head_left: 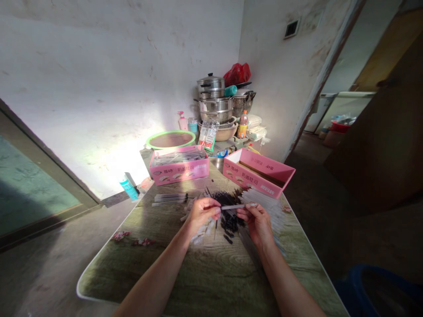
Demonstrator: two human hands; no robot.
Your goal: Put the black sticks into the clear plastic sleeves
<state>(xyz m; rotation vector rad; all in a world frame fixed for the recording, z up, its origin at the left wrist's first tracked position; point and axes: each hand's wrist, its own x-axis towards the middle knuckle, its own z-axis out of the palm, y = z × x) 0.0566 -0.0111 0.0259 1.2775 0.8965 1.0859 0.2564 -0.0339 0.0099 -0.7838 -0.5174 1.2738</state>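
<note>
A slim whitish translucent tube point(233, 207) spans the gap between my two hands, lying almost level above the table. My left hand point(202, 213) pinches its left end, where a dark bit shows at the fingertips. The fingers of my right hand point(259, 219) close on the other end. Beneath them lies a heap of small black pieces point(228, 225). Many loose clear tubes point(272, 209) are spread to the right, partly behind my right hand. Small whitish pieces point(202, 233) lie by my left hand. A short row of tubes point(168, 199) with dark right ends rests farther left.
At the table's point(205, 277) far side stand a pink box filled with tubes point(180, 172) and a second pink box point(256, 176) with low contents. Behind are a green-rimmed round sieve point(171, 140), stacked steel pots point(214, 108) and an orange drink bottle point(243, 125).
</note>
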